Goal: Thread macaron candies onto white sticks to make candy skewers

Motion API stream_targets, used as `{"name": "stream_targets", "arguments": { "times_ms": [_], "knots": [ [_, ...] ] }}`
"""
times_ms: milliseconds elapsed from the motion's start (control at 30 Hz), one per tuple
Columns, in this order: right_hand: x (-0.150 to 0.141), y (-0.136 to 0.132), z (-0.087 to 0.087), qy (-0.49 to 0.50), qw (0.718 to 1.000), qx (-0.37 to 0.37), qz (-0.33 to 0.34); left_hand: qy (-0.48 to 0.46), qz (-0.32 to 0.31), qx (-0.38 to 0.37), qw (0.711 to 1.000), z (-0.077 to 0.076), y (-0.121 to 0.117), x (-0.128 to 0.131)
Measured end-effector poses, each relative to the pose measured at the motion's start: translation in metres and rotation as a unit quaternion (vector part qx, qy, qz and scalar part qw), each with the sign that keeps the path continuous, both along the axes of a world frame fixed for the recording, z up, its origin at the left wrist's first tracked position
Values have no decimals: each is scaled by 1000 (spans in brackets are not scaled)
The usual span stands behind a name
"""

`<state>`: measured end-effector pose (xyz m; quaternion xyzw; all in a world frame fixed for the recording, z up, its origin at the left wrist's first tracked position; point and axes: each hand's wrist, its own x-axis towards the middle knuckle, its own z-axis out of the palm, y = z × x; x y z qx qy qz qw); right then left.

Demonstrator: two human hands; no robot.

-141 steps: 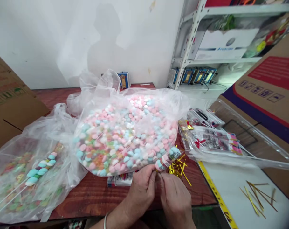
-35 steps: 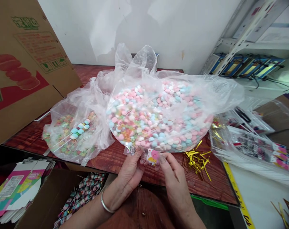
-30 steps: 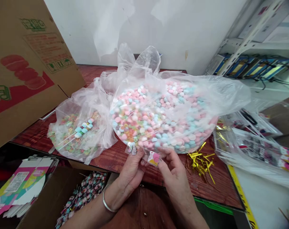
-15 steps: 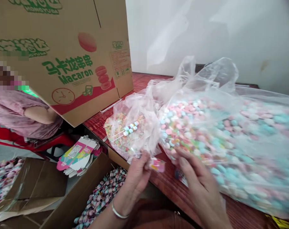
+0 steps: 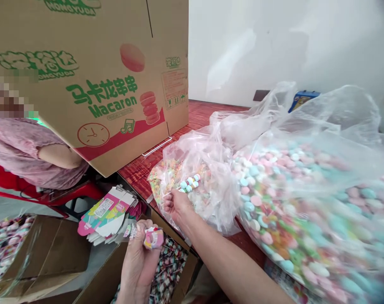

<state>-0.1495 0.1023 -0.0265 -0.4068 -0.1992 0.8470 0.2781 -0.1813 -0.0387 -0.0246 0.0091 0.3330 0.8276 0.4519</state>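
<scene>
Seated co-worker [image 5: 55, 158]: we see a pink patterned sleeve and a bent arm by a red chair [image 5: 84, 194], partly hidden behind the big carton [image 5: 115, 90].
Floor box [image 5: 63, 245]: it lies open at lower left, many small pastel pieces inside.
Carton print: we read "Macaron" in green, over a red band with a clock.
Printed cards [image 5: 106, 211]: a stack lies below the carton, near our left hand [image 5: 140, 264].
Left fingers: clamped on a small clear wrapper [image 5: 154, 237] with a pink and yellow print, held up above the near box [image 5: 103, 270] of pastel pieces.
Right hand [image 5: 179, 207]: it is over the small bag [image 5: 212, 207] at the stick ends of two candy skewers [image 5: 189, 181]; the fingers curl in, but we cannot tell whether they grip.
Skewers: they lie side by side on that bag, blue and white pieces uppermost.
Desk [image 5: 207, 110]: reddish wood, carrying both bags.
Large bag [image 5: 321, 173]: right of the small one, clear, full of pink, blue and white pieces.
</scene>
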Motion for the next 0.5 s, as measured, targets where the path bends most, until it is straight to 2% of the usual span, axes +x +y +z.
{"name": "stream_targets", "arguments": {
  "times_ms": [67,133,200,300,333,400,467,500],
  "knots": [
    [6,-6,0,-31,999,19,-3,-21,-5,10,1000,2,6,2],
    [26,-17,7,-57,997,56,0,-49,-18,21,998,4,14,7],
    [62,-30,18,-67,992,106,4,-75,-36,31,996,6,22,15],
    [139,-52,33,-82,978,194,14,-95,-65,29,993,7,33,31],
    [168,-60,35,-140,945,294,27,-96,-72,19,993,7,37,38],
    [225,-76,37,-273,852,446,10,-97,-80,-13,992,6,44,54],
    [274,-94,35,-361,763,536,-6,-90,-91,-41,991,5,51,72],
    [294,-103,35,-387,731,562,0,-81,-105,-47,990,4,54,82]
  ]
}}
